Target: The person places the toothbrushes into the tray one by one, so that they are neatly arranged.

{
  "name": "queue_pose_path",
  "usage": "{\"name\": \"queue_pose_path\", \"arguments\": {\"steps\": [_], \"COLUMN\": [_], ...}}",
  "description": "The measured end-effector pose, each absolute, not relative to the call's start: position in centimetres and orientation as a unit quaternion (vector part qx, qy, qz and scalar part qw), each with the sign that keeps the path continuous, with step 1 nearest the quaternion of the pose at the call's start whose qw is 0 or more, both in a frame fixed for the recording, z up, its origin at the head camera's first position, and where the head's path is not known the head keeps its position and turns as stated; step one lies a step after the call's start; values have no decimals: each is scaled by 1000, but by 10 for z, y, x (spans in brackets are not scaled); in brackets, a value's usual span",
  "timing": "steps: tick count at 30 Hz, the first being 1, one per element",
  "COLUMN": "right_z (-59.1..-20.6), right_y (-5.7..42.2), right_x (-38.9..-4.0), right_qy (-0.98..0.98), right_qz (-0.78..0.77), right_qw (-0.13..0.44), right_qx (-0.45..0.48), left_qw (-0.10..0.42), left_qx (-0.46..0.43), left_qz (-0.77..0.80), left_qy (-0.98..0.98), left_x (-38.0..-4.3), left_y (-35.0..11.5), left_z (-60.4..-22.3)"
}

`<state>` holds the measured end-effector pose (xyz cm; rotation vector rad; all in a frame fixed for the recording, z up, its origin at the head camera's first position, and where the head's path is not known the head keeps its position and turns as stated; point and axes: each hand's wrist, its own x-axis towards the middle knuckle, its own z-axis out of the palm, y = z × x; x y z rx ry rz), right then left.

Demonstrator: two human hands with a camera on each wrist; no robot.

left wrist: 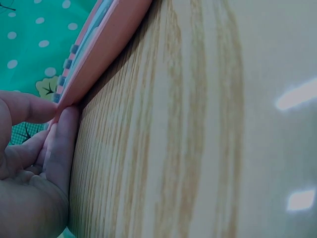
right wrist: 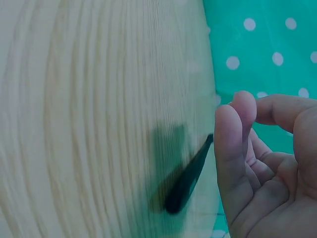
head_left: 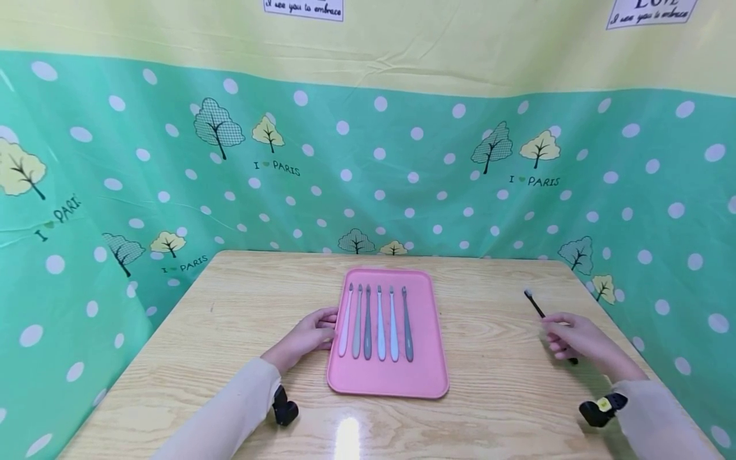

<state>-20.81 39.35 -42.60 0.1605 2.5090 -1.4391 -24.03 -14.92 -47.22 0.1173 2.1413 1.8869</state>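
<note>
A pink tray [head_left: 385, 380] lies on the table with a row of several slim toothbrushes [head_left: 381, 326] in it. Their handles are pink, grey and pale blue, and the small dark heads point away from me. My left hand [head_left: 307, 335] grips the tray's left rim; in the left wrist view the fingers [left wrist: 63, 139] pinch its edge. Off to the right, my right hand [head_left: 577, 338] holds a black toothbrush [head_left: 536, 305] between thumb and fingers, its pale head pointing up and left. In the right wrist view part of the black handle [right wrist: 190, 173] shows above the table.
Beneath everything is a light wooden table [head_left: 253, 287] with glossy reflections near its front edge. A green and yellow curtain [head_left: 402, 166] with dots and trees hangs behind it and along both sides. Black wrist cameras [head_left: 284, 409] sit on both sleeves.
</note>
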Motion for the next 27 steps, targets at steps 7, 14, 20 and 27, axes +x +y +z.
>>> {"name": "queue_pose_path", "arguments": {"steps": [7,14,20,27], "right_z": [-429,-431,-436,-442], "right_y": [412,420,424,427], "right_x": [-208,-207,-207,-209], "right_qy": [871,890,886,890], "right_qz": [-475,-437,-440,-428], "right_qw": [105,101,115,119], "right_qx": [67,77,90,105], "left_qw": [145,147,145,142], "left_qx": [40,40,40,37], "left_qz": [651,651,650,648], "left_qy": [744,743,745,747], "left_x": [-242,-241,-241,-241], "left_y": [-149,-150,-150,-150], "left_z": [-474,-474,-474,-473]}}
